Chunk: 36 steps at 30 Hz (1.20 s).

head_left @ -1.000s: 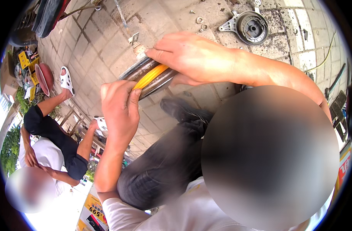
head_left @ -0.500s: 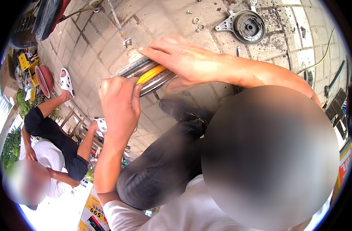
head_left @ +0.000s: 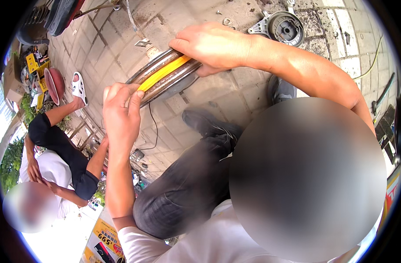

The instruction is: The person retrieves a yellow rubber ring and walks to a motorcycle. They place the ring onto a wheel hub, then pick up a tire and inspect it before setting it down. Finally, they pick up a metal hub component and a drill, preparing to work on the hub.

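Note:
A metal wheel rim [head_left: 174,79] stands between my hands, its worn channel turned up toward me. Along the channel lies a flat yellow rim strip [head_left: 158,77]. My left hand [head_left: 120,105] is closed round the rim's left part, its thumb pressing at the strip's end. On the right part, my right hand [head_left: 213,47] grips with fingers over the far edge and thumb below, covering the strip there. The rim's lower side is mostly hidden.
A round metal brake plate [head_left: 284,30] lies on the paving at the far right, near small nuts and washers [head_left: 227,21]. A thin black cord [head_left: 155,127] runs below the rim. At left are a seated person [head_left: 55,162], a red basin [head_left: 55,86] and yellow boxes [head_left: 37,62].
My hands have moved farther apart along the rim, the left leftward, the right upward. More of the yellow strip shows between them. The seated person's hands have come together.

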{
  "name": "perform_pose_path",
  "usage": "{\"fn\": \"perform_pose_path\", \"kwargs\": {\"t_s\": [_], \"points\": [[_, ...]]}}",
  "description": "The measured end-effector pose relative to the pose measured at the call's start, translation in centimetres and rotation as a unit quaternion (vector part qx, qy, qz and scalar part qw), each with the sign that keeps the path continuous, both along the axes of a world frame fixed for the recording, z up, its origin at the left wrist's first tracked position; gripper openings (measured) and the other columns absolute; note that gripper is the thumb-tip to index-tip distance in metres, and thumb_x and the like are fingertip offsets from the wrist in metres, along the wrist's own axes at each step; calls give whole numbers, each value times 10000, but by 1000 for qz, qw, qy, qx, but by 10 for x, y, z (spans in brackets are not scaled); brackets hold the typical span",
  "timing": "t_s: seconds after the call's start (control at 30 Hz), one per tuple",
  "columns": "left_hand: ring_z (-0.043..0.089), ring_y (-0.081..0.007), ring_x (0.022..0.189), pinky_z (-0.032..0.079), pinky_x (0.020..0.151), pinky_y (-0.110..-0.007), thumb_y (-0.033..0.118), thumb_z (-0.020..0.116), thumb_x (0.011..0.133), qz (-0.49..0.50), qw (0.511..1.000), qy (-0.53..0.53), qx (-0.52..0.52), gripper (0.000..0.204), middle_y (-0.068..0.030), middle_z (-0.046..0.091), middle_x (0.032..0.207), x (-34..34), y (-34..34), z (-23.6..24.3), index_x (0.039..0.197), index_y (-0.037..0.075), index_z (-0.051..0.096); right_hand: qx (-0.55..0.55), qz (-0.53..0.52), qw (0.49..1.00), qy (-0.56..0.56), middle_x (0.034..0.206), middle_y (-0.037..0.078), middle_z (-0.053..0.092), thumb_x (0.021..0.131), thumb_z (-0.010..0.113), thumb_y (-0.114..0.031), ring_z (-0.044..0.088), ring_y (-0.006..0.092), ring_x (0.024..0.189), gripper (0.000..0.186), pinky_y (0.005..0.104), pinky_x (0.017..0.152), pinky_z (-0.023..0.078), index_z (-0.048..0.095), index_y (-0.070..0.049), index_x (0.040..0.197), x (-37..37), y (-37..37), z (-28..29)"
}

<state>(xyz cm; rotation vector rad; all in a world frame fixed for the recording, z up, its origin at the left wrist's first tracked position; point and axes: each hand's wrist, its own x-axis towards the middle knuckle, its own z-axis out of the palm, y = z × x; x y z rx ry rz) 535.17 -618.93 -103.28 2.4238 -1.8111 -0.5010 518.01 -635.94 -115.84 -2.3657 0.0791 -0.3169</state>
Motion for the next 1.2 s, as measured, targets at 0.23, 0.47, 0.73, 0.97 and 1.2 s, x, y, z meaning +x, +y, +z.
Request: {"fn": "perform_pose_path", "kwargs": {"t_s": [0.23, 0.47, 0.73, 0.97, 1.2], "points": [[526, -262, 809, 433, 731, -354, 63, 668, 824, -17, 1000, 9, 0, 117, -110, 577, 786, -20, -26, -4, 909, -17, 678, -53, 30, 998, 24, 907, 121, 622, 615, 753, -93, 629, 324, 905, 436, 420, 745, 533, 554, -24, 998, 12, -5, 17], [518, -280, 808, 430, 738, -370, 52, 688, 798, -62, 997, -32, -28, 131, -102, 597, 821, -26, -18, -9, 925, 16, 690, 13, -58, 986, -157, 1035, 126, 620, 726, 764, -205, 627, 321, 961, 293, 411, 804, 528, 660, -38, 942, 4, 22, 16], [514, -287, 840, 422, 763, -373, 13, 663, 795, -65, 997, -18, -31, 152, -98, 597, 850, -18, -10, -9, 946, 18, 675, 52, -54, 989, -129, 1361, 192, 513, 842, 598, -174, 546, 320, 1173, 182, 451, 965, 429, 677, -35, 930, 17, 39, 10], [519, -290, 879, 426, 799, -364, -21, 628, 801, -45, 996, 60, -38, 153, -103, 602, 890, -17, -7, -10, 948, 5, 663, 84, -37, 995, -43, 1370, 244, 487, 827, 590, -108, 492, 308, 1268, 164, 517, 983, 383, 684, -29, 935, 19, 45, 27], [548, -283, 1025, 431, 904, -358, 24, 678, 789, -20, 997, 71, -26, 238, -121, 628, 995, 1, -9, 6, 1025, -2, 659, 124, -30, 990, -57, 1403, 213, 452, 804, 672, -87, 532, 393, 1124, 136, 440, 961, 421, 640, 11, 893, 17, 36, 21]]}}
